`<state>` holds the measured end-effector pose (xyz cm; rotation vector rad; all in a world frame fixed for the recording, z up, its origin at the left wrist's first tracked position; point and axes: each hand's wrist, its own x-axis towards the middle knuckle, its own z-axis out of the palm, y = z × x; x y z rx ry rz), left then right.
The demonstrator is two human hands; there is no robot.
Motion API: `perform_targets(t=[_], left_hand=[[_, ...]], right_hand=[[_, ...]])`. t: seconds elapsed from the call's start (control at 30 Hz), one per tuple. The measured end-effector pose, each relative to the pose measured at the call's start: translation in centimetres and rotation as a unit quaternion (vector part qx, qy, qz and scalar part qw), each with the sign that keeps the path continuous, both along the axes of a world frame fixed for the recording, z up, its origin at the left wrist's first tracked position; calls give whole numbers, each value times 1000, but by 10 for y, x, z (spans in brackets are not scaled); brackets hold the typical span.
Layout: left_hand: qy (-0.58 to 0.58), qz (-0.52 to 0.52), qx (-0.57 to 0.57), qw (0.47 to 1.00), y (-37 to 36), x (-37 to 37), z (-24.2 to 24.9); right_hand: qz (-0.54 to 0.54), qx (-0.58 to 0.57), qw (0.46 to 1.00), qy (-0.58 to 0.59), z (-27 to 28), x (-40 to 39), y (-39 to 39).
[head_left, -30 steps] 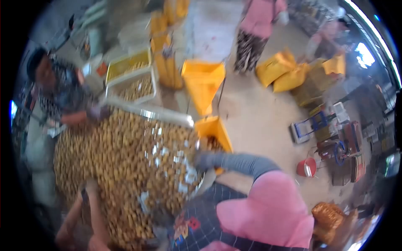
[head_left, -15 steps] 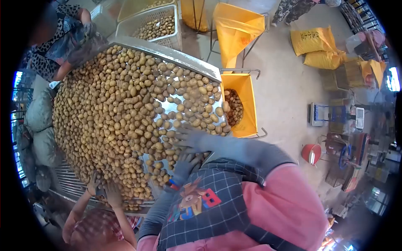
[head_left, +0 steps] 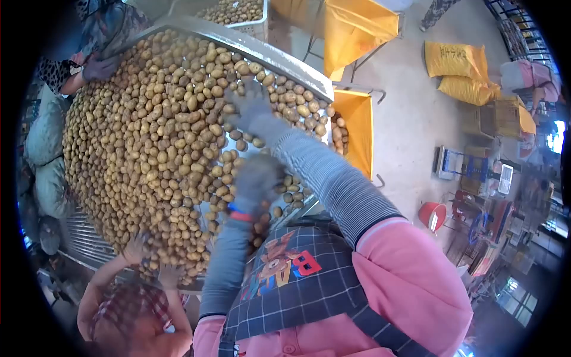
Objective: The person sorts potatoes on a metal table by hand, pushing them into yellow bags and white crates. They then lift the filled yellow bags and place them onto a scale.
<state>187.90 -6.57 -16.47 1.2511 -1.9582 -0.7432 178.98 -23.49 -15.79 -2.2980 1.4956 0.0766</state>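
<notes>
Potatoes (head_left: 160,149) cover a sloping metal table (head_left: 267,50). My right hand (head_left: 253,110), in a grey glove, reaches across them near the upper middle, with its fingers spread on or just over the potatoes. My left hand (head_left: 259,183), also gloved and with a red and blue band at the wrist, is lower, above the potatoes near the table's front edge. Motion blurs its fingers, and what they hold, if anything, cannot be made out. Beyond the table's right end, a yellow bag (head_left: 360,134) hangs open with potatoes inside.
One co-worker's gloved hand (head_left: 101,68) is at the upper left; another person's bare hands (head_left: 135,249) touch potatoes at the lower left. A white crate (head_left: 253,28) and yellow funnel-shaped sheet (head_left: 357,30) stand behind. Filled yellow sacks (head_left: 457,59) and a red bucket (head_left: 432,215) are right.
My right hand has moved up and away over the potatoes. My left hand has risen from the near edge. The camera view has shifted slightly, and the upper-left co-worker's hand now shows more clearly.
</notes>
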Motion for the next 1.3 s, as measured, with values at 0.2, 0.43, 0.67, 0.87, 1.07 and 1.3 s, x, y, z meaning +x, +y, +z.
perform_targets(t=[0.2, 0.43, 0.67, 0.87, 1.07, 1.3], left_hand=[[-310, 212, 97, 922, 97, 160, -1], [-321, 7, 99, 942, 113, 35, 7], [-299, 0, 57, 953, -1, -46, -2], [-259, 140, -35, 955, 41, 93, -7], [-396, 0, 198, 897, 203, 108, 23], [-304, -63, 149, 939, 107, 8, 2]], right_hand=[[308, -14, 951, 10, -11, -51, 161], [354, -33, 935, 9, 21, -206, 138], [15, 8, 978, -209, 22, -118, -21], [126, -23, 992, 0, -8, 35, 102], [409, -13, 912, -16, -2, -54, 177], [385, -28, 922, 2, 3, -180, 103]])
